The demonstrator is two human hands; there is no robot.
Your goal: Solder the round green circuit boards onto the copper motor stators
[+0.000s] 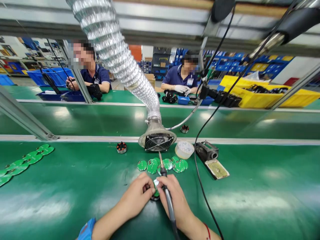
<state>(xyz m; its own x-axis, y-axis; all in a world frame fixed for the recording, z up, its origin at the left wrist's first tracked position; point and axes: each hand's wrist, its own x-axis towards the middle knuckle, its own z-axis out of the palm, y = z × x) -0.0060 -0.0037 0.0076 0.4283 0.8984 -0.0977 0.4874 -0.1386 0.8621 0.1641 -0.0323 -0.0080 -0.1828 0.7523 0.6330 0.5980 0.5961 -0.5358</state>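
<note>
My left hand (136, 197) has its fingers curled tight around a small round part with a green circuit disc on top (156, 192), pinning it to the green bench mat (75, 200) near the front edge. My right hand (175, 196) touches the same part with its fingertips and is closed around a slim black-handled soldering iron (167, 190), whose metal tip points away from me. Just beyond the tip lies a cluster of round green circuit boards (162, 165). Farther off stand a round fume-extractor fan on a silver ribbed hose (157, 140), a shallow white tub (184, 149) and, to its right, a black iron stand with a sponge tray (212, 160). A row of green discs (22, 161) trails off at far left.
</note>
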